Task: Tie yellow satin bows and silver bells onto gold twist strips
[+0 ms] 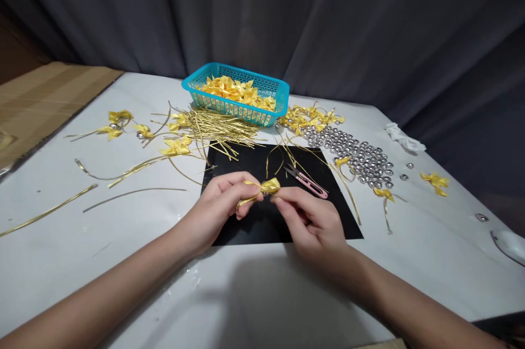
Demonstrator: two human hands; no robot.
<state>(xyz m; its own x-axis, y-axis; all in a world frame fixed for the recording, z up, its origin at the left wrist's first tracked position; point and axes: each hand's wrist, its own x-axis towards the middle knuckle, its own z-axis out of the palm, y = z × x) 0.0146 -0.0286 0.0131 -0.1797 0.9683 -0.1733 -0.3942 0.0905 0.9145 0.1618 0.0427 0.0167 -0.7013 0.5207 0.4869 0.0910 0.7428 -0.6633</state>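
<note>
Above the black mat, my left hand pinches a yellow satin bow and a loop of gold cord at its left side. My right hand is closed at the bow's lower right edge, thumb and index finger pressed together; whatever small part they grip is too small to make out. A bit of silver shows under the bow between the hands. Pink-handled thread snips lie on the mat just beyond my right hand, beside a few gold cords.
A turquoise basket of yellow bows stands at the back. Before it lies a pile of gold cords. Silver beads spread to the right. More bows and cords lie left. A white cloth is at the back right.
</note>
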